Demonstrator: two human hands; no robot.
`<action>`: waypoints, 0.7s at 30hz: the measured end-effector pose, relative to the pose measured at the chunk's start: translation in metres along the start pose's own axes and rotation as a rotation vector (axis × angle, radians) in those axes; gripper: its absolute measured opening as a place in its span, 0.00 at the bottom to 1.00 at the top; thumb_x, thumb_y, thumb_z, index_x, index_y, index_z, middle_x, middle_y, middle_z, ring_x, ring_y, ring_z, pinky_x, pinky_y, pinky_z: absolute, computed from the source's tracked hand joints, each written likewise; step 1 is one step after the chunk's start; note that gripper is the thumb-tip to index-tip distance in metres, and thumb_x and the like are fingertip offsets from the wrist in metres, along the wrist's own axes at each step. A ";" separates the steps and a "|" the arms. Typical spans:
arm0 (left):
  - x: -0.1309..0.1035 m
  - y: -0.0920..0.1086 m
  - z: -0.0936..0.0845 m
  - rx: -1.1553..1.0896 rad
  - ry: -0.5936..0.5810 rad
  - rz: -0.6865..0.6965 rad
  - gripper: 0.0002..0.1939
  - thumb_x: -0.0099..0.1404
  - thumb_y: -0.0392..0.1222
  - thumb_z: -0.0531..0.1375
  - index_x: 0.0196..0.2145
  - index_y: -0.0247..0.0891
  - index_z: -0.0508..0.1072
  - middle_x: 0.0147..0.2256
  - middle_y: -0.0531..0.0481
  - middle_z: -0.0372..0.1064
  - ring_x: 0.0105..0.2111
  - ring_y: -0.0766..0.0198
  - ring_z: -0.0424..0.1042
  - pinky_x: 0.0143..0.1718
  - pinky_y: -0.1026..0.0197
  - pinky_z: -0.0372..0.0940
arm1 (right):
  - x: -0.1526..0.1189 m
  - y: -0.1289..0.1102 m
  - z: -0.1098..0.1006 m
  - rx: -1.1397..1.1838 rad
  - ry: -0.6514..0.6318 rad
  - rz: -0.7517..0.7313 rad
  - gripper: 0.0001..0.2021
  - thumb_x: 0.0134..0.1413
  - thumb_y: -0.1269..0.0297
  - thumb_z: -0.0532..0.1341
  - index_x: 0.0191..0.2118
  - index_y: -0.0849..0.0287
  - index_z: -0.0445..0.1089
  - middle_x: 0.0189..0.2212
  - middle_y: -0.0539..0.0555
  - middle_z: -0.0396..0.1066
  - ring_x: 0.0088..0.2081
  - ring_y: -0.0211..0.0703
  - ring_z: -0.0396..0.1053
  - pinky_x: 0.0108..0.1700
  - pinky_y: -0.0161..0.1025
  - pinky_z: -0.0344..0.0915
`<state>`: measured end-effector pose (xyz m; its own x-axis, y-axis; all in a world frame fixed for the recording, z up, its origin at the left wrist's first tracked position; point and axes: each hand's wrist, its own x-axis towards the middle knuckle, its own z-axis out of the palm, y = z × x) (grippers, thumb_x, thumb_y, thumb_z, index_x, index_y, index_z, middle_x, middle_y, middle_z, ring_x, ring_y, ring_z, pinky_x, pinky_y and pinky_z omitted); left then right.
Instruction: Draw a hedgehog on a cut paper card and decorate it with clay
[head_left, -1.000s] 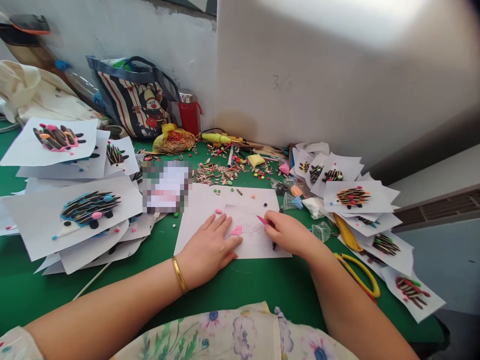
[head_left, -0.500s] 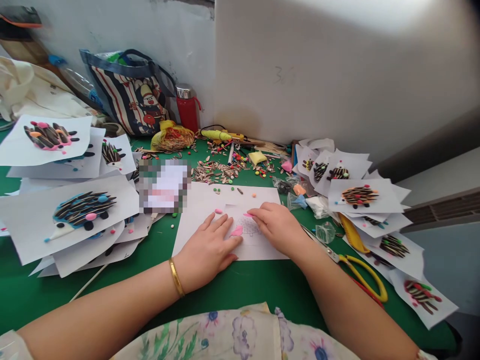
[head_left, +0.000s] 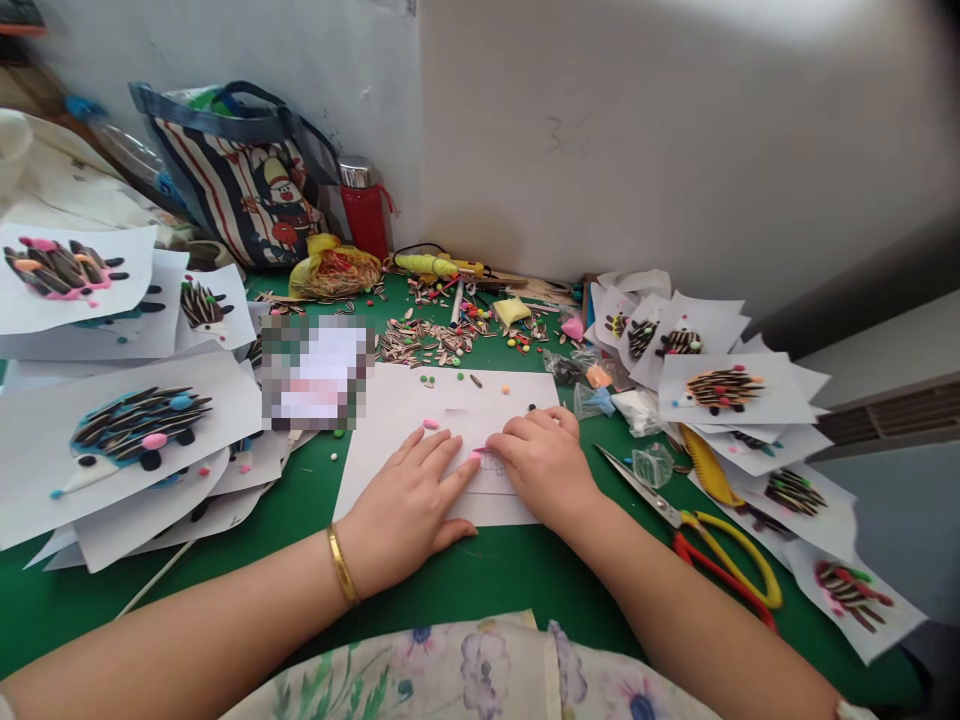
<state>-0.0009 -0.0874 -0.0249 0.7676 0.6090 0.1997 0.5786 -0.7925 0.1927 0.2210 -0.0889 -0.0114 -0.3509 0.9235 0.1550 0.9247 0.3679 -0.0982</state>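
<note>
A white sheet of paper [head_left: 367, 450] lies in front of me with a pencil drawing [head_left: 491, 463], partly covered by my fingers. My left hand [head_left: 409, 500] rests flat on the paper with fingers spread, its index fingertip beside a bit of pink modelling clay [head_left: 475, 455] on the drawing. Over the drawing's right side is my right hand [head_left: 544, 465], fingers bent together and tips at the pink clay. Above my left fingers lies a loose pink clay piece [head_left: 430, 424]. Small green balls [head_left: 427, 380], an orange ball [head_left: 505, 390] and a sunflower seed [head_left: 476, 381] dot the sheet's top.
Paper stacks with seed-and-clay hedgehogs stand left [head_left: 142, 430] and right [head_left: 724, 390]. Scissors [head_left: 682, 520] lie right of my right hand. A phone [head_left: 319, 375], scattered seeds [head_left: 420, 342], clay packets [head_left: 637, 412], a red flask [head_left: 365, 215] and a striped bag [head_left: 232, 190] sit around.
My right hand has moved left and slightly down, bringing its pink clay strip to the drawing near my left index finger. My left hand stays flat. The view has shifted a little.
</note>
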 end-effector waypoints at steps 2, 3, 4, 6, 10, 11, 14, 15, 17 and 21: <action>0.000 0.000 0.001 0.001 0.001 -0.004 0.33 0.63 0.58 0.62 0.60 0.37 0.67 0.61 0.33 0.62 0.62 0.41 0.60 0.64 0.35 0.54 | 0.000 -0.002 -0.001 -0.013 -0.005 -0.015 0.11 0.63 0.70 0.57 0.41 0.51 0.77 0.34 0.52 0.76 0.39 0.44 0.62 0.52 0.47 0.44; 0.000 0.000 0.002 0.001 0.002 -0.005 0.33 0.63 0.58 0.62 0.60 0.37 0.67 0.61 0.33 0.63 0.62 0.41 0.60 0.64 0.35 0.54 | 0.000 -0.003 -0.001 -0.017 -0.008 -0.028 0.11 0.63 0.71 0.57 0.41 0.51 0.77 0.34 0.52 0.75 0.39 0.44 0.62 0.52 0.47 0.45; 0.000 0.000 0.002 0.001 0.002 -0.006 0.33 0.63 0.58 0.61 0.60 0.37 0.67 0.61 0.33 0.63 0.62 0.41 0.59 0.64 0.35 0.54 | 0.000 -0.004 -0.002 -0.020 -0.010 -0.039 0.11 0.63 0.70 0.57 0.41 0.51 0.77 0.33 0.52 0.75 0.39 0.44 0.62 0.52 0.47 0.45; 0.000 0.000 0.003 0.003 0.000 -0.008 0.34 0.62 0.59 0.62 0.60 0.37 0.67 0.60 0.33 0.63 0.62 0.41 0.60 0.64 0.35 0.53 | 0.000 -0.005 -0.002 -0.031 -0.011 -0.057 0.10 0.63 0.69 0.58 0.40 0.51 0.77 0.32 0.52 0.74 0.39 0.44 0.61 0.52 0.47 0.45; 0.000 0.000 0.003 0.030 -0.018 -0.012 0.36 0.61 0.59 0.63 0.61 0.35 0.66 0.61 0.32 0.63 0.62 0.40 0.60 0.65 0.36 0.53 | -0.001 -0.005 -0.001 -0.053 0.009 -0.084 0.09 0.66 0.65 0.57 0.40 0.50 0.76 0.32 0.51 0.74 0.40 0.44 0.61 0.53 0.47 0.45; 0.000 0.000 0.002 0.041 -0.022 -0.011 0.36 0.61 0.59 0.63 0.61 0.35 0.67 0.61 0.32 0.63 0.62 0.40 0.60 0.65 0.36 0.53 | -0.001 -0.004 0.000 -0.054 0.020 -0.085 0.09 0.66 0.65 0.57 0.40 0.50 0.76 0.32 0.51 0.74 0.40 0.44 0.62 0.53 0.48 0.44; 0.001 0.000 0.001 0.062 -0.023 -0.005 0.36 0.61 0.60 0.63 0.60 0.36 0.67 0.60 0.33 0.63 0.62 0.40 0.61 0.65 0.37 0.53 | -0.001 -0.002 0.002 -0.056 0.055 -0.065 0.10 0.67 0.66 0.56 0.42 0.49 0.76 0.32 0.51 0.74 0.41 0.44 0.62 0.55 0.48 0.43; 0.001 0.000 0.001 0.063 -0.021 -0.004 0.36 0.61 0.60 0.63 0.60 0.36 0.67 0.60 0.33 0.63 0.62 0.41 0.61 0.64 0.37 0.53 | -0.001 -0.002 0.002 -0.058 0.065 -0.059 0.11 0.67 0.66 0.56 0.42 0.49 0.76 0.33 0.50 0.75 0.41 0.44 0.62 0.55 0.48 0.43; 0.001 0.000 0.001 0.064 -0.018 -0.004 0.35 0.61 0.60 0.63 0.60 0.37 0.67 0.60 0.34 0.63 0.62 0.41 0.61 0.64 0.37 0.53 | -0.001 -0.002 0.003 -0.063 0.078 -0.058 0.11 0.67 0.67 0.56 0.41 0.49 0.76 0.33 0.50 0.74 0.41 0.44 0.61 0.57 0.48 0.42; 0.001 0.001 0.001 0.069 -0.025 -0.008 0.36 0.61 0.60 0.62 0.60 0.36 0.67 0.60 0.33 0.63 0.62 0.41 0.61 0.65 0.37 0.52 | -0.001 -0.005 0.004 -0.069 0.074 -0.077 0.09 0.67 0.65 0.57 0.40 0.49 0.75 0.32 0.50 0.74 0.41 0.44 0.61 0.57 0.49 0.42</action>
<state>0.0004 -0.0878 -0.0261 0.7689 0.6153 0.1739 0.6020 -0.7883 0.1274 0.2167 -0.0913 -0.0150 -0.4122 0.8810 0.2321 0.9041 0.4270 -0.0154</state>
